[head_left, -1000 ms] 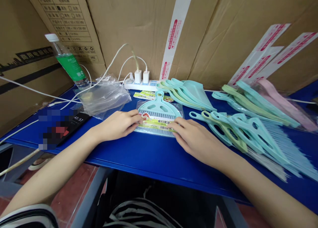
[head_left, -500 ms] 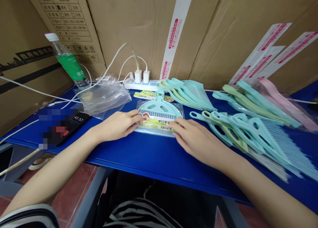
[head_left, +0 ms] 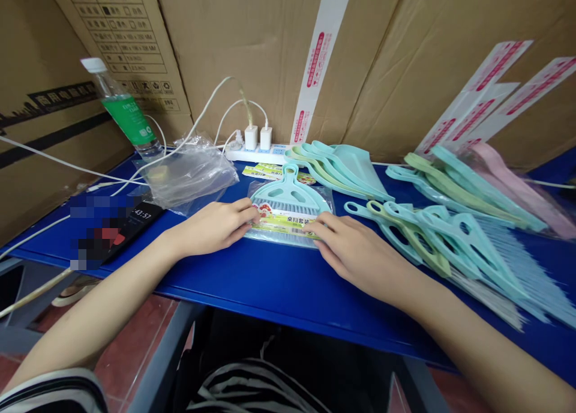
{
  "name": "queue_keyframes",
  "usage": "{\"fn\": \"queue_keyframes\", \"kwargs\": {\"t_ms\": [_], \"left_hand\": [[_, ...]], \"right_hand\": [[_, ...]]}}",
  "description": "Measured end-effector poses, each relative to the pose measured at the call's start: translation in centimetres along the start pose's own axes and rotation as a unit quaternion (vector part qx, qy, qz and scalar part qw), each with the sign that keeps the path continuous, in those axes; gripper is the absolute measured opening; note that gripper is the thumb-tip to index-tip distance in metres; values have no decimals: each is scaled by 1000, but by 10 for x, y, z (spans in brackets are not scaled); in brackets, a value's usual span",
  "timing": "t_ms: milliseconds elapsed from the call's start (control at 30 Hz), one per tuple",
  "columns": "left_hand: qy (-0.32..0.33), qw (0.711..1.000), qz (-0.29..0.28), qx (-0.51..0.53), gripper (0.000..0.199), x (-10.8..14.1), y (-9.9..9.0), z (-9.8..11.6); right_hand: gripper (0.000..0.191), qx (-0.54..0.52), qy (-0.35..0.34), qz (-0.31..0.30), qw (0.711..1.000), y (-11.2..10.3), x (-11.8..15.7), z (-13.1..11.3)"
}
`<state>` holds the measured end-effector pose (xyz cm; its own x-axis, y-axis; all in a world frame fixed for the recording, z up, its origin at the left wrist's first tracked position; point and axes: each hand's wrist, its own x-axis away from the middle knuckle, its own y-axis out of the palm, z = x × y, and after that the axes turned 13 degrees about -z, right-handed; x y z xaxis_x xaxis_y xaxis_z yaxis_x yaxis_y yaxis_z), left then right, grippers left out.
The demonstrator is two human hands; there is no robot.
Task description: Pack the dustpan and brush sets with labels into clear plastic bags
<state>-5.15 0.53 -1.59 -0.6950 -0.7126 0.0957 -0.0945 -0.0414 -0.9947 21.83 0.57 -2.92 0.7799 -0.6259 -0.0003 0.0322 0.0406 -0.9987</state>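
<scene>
Readable marks on my bench

From my head camera I can read "43:57" on the dark phone screen point(head_left: 135, 216) at the left; the rest of that screen is blurred. The bagged brush set's label card point(head_left: 285, 222) carries Chinese characters that I take to read 桌扫套装, with a barcode strip below. The cardboard carton point(head_left: 112, 35) upper left shows a printed table with checkboxes and handling symbols, too small for me to read. The white tape strip point(head_left: 317, 59) has red Chinese print I cannot make out. The water bottle's green label point(head_left: 128, 120) is illegible.
</scene>
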Motion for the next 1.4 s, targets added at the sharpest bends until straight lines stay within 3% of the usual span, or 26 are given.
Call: {"fn": "queue_keyframes", "kwargs": {"t_ms": [767,1033,1400], "left_hand": [[1,1000,29,-7,25,-1,-1,1],[-4,998,55,-13,25,-2,0,0],[4,995,80,61,20,-5,4,-1]], "right_hand": [[25,-88,-38,34,995,-1,2,5],[32,-112,18,18,993,0,1,5],[35,-90,24,74,993,7,-3,7]]}}
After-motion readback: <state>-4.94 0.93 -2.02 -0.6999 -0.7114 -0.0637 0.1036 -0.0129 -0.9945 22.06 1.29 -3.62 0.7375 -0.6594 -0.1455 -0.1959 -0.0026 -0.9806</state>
